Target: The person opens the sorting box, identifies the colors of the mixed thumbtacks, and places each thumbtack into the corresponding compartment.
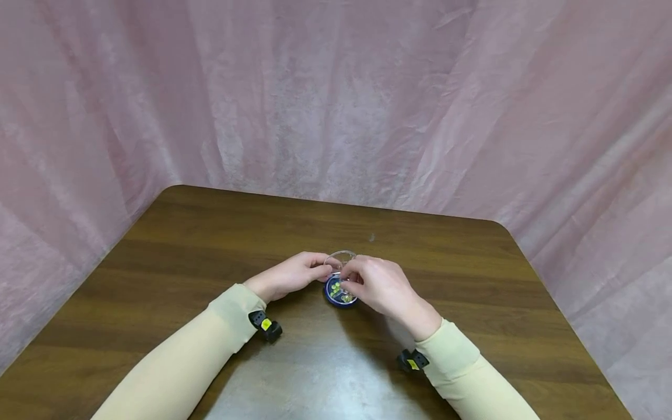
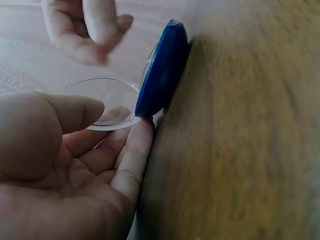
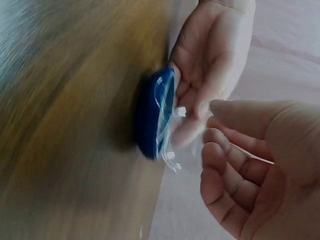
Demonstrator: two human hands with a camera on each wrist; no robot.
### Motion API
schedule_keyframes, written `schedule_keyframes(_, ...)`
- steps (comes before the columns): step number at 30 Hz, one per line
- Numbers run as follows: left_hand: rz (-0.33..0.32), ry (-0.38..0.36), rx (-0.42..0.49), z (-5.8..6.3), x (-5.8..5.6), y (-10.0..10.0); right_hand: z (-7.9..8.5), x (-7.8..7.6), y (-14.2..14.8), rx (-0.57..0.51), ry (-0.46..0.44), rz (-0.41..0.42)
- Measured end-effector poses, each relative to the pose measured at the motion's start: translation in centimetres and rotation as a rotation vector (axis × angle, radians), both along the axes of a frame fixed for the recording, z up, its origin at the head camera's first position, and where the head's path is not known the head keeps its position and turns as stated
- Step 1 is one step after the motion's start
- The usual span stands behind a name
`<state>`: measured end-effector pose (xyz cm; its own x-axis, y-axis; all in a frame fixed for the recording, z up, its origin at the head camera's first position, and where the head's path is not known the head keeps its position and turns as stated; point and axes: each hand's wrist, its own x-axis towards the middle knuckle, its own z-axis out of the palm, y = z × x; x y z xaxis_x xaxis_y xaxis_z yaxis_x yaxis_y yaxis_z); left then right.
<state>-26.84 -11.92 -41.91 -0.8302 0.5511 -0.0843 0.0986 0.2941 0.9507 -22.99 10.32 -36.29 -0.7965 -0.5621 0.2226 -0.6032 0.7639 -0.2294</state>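
Observation:
A small round blue case (image 1: pixel 333 298) stands on the table with small yellow-green pieces (image 1: pixel 336 287) inside. Its round clear lid (image 2: pixel 109 85) is raised at the far side. My left hand (image 1: pixel 297 273) holds that lid between thumb and fingers, and one finger lies along the table against the base of the case. Over the case hovers my right hand (image 1: pixel 382 286), its fingers bent and its thumb close to the forefinger. In the right wrist view, the right fingertips (image 3: pixel 214 150) are apart from the blue case; whether something tiny is pinched there is hidden.
The brown wooden table (image 1: pixel 252 221) has rounded far corners. A pink curtain (image 1: pixel 336 105) hangs behind it and along the sides. Each sleeve cuff carries a small black wrist camera, the left one (image 1: pixel 265 326) near the tabletop.

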Motion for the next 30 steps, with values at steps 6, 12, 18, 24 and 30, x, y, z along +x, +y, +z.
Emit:
schedule_keyframes(6, 0.037, 0.039, -0.038, 0.3, 0.3, -0.6, -0.3, 0.1, 1.4, -0.116, -0.067, -0.049)
schedule_keyframes(12, 0.054, 0.156, -0.114, 0.8, 1.2, -1.4, -1.6, 0.2, 1.7, -0.045, -0.109, -0.076)
schedule_keyframes(18, 0.108, 0.479, -0.425, 1.5, 2.4, -1.4, -2.1, -0.2, 1.8, -0.018, -0.135, -0.050)
schedule_keyframes(24, 0.096, 0.703, -0.597, 1.6, 3.0, -0.7, -3.0, -0.9, 1.7, 0.003, -0.119, -0.046)
schedule_keyframes(30, 0.089, 0.842, -0.662, 1.5, 3.2, -0.3, -3.7, -1.3, 1.5, 0.019, -0.063, -0.042)
